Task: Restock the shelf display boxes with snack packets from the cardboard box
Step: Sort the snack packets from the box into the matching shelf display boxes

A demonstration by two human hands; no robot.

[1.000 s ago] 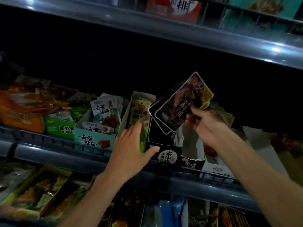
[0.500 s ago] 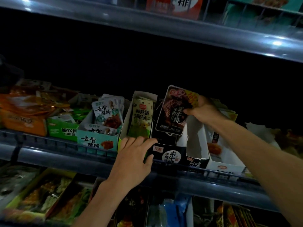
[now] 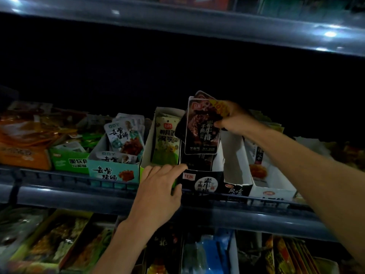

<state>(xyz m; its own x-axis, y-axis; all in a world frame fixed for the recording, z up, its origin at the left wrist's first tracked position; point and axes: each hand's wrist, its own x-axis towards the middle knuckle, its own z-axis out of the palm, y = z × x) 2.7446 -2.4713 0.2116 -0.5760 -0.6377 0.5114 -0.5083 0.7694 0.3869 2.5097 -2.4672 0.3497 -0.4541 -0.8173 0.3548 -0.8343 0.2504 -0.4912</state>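
My right hand pinches a small stack of black snack packets by their upper right corner. The packets stand upright, with their lower ends inside the black display box on the middle shelf. My left hand grips the front left corner of that box, fingers curled over its rim where it meets the green-and-white display box of pale green packets. The cardboard supply box is out of view.
A teal display box with white packets, a green box and orange bags line the shelf to the left. White display boxes stand to the right. The shelf rail runs in front; more snacks fill the lower shelf.
My right hand turned the black packets from tilted to upright and lowered them into the black box. My left hand came down from the pale green packets onto the box's front corner.
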